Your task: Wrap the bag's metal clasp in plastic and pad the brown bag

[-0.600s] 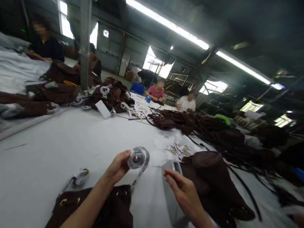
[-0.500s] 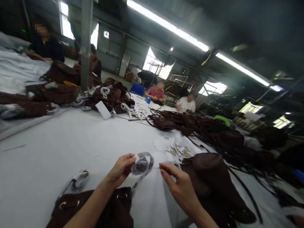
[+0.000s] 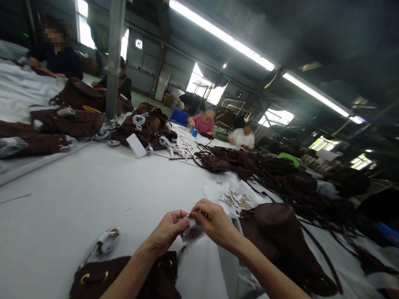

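My left hand pinches a coiled strap wrapped in clear plastic, held up over the table. Fingers closed, my right hand meets it at the coil's top edge, where a small white piece shows between the fingertips. Exactly what the right fingers grip is hidden. Under my left forearm lies a dark brown bag with gold eyelets. A second plastic-wrapped strap coil extends from that bag's left side. Beside my right forearm rests another brown bag.
Paper scraps are scattered beyond my right hand. A grey bin stands under my right forearm. Brown bags and straps pile up along the right, with more bags near the post. Several people sit around the table.
My right hand has moved left from beside the coil onto its top edge, so both hands now meet there. The coil has turned and is partly covered by the fingers.
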`<state>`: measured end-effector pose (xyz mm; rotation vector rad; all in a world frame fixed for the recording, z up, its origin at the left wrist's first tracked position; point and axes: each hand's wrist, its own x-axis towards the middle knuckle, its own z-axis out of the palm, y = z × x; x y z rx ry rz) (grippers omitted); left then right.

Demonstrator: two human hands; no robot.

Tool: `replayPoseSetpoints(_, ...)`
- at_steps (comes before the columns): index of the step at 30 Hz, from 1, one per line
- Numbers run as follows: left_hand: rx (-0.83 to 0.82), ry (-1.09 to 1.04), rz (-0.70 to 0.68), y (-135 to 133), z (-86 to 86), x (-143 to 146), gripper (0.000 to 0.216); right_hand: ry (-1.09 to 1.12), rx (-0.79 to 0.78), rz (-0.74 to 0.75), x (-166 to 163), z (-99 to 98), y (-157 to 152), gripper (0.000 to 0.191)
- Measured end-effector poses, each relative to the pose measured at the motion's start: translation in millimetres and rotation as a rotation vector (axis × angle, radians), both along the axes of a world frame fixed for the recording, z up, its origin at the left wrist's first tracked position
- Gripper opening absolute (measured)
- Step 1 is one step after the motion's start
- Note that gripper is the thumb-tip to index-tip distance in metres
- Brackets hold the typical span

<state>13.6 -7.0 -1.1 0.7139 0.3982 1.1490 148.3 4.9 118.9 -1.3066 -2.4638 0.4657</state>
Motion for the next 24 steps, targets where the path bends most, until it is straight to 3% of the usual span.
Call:
replayPoseSetpoints(3,0.054,0.013,-0.045,-1.4,0.7,2.2,0.038,0.12,-0.084,-0.197,-2.1,-10.0,10.0,0.013)
replayPoseSetpoints(7,0.038,0.116,-0.002,2.2,0.0,-2.7,0.045,0.28,-0.283,-0.334,-5.7,-35.7,31.1,0.015)
replayPoseSetpoints(11,0.021,0.24,0.084,7.7,-3.0,-8.6,0.04,0.352,-0.281,-0.403,-10.1,-54.6,47.5,0.015)
replayPoseSetpoints(17,0.058,0.387,0.162,13.7,-8.5,-8.5,0.031,0.497,-0.253,-0.504,-12.7,-65.7,53.0,0.013)
replayPoseSetpoints(24,0.174,0.647,0.217,9.9,-4.1,-7.3,0.02,0.774,-0.388,-0.577,-7.0,-79.2,52.5,0.013)
